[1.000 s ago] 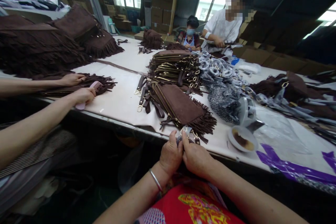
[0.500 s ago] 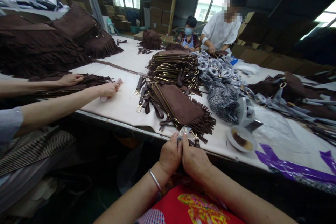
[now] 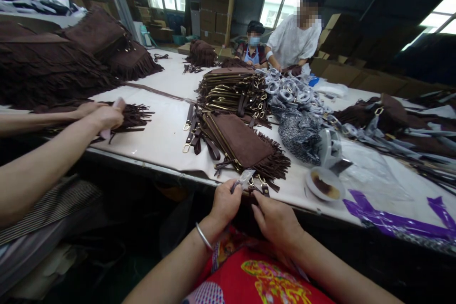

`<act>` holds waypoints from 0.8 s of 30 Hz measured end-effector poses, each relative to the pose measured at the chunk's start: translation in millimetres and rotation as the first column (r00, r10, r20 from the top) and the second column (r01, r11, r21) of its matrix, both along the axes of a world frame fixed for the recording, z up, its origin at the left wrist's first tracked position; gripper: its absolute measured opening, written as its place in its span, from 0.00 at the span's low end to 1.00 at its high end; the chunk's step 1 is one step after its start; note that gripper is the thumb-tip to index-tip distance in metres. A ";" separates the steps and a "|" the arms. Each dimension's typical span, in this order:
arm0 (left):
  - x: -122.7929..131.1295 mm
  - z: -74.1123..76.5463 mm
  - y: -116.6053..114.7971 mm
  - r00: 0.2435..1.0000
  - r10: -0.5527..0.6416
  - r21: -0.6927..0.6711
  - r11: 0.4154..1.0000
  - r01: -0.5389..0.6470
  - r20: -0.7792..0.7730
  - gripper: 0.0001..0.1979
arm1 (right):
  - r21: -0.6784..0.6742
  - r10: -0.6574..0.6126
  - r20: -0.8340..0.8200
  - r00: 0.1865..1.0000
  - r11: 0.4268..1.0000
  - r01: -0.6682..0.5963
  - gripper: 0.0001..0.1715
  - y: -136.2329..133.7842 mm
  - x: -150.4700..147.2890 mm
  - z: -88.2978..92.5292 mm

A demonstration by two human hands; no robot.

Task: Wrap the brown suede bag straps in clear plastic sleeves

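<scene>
Clear plastic wrapper (image 3: 246, 177) in left hand (image 3: 226, 203), just in front of fringed bag (image 3: 244, 140)

Left hand pinches wrapper, thumb against fingers. Right hand (image 3: 276, 218) beside it, also in front of bag, fingertips at a brown strap end (image 3: 252, 189); cannot tell if gripping or only touching. Bag lies on white surface (image 3: 160, 137). Zippered stack (image 3: 228, 88) behind bag; patterned cloth (image 3: 299, 135) and white bowl (image 3: 313, 190) right of bag. Co-worker's hand (image 3: 111, 118) well left of bag.
</scene>
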State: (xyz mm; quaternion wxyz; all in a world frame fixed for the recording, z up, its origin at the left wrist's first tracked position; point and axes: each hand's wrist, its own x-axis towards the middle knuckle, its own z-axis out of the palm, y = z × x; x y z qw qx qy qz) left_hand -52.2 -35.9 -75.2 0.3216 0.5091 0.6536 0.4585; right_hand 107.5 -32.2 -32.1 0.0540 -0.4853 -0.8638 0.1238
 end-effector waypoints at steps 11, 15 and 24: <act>6.8 7.7 -7.3 0.958 0.002 0.077 0.997 0.021 -0.288 0.13 | -0.627 -0.454 -0.340 0.824 0.762 0.161 0.24 49.6 -17.6 -9.3; 8.1 9.2 -7.2 0.961 -0.009 0.076 0.997 0.031 -0.277 0.13 | -0.579 -0.473 -0.457 0.753 0.801 0.152 0.17 48.1 -23.5 -4.9; 8.1 10.8 1.0 0.991 0.008 -0.065 0.998 0.000 0.130 0.11 | -0.446 -0.378 -0.489 0.786 0.883 0.147 0.17 43.6 -17.2 -11.5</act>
